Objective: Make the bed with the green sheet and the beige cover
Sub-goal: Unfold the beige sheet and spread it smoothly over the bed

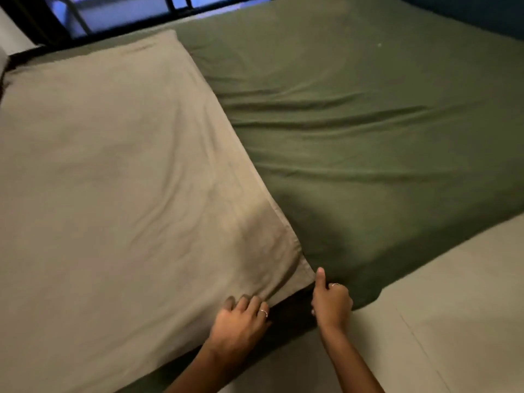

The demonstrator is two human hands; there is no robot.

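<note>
From your head camera you looked down across a bed dressed in a green sheet point(368, 131), which lay over the mattress with long shallow wrinkles running across its middle. The beige cover point(119, 171) was spread over the left part of the bed, its right edge running diagonally from the far end down toward you, so the green sheet showed bare on the right of it. The cover's near corner came to a point just in front of your hands, at the near edge of the bed.

Your left hand point(241, 319) rested on the beige cover close to that corner, fingers curled over the fabric's edge where it bunched into small folds; a ring showed on one finger. Whether you pinched the cloth or only pressed it down, I could not tell.

Your right hand point(331, 302) sat just beside the cover's corner, at the edge of the green sheet. Its fingers were curled into the palm with the thumb pointing up toward the corner, a ring on one finger; what it held, if anything, was hidden under the fingers.

The two hands were near each other but apart, with a dark gap between them. A pale floor point(453, 293) lay on the right, and a dark window frame point(175, 4) stood beyond the bed's far end
</note>
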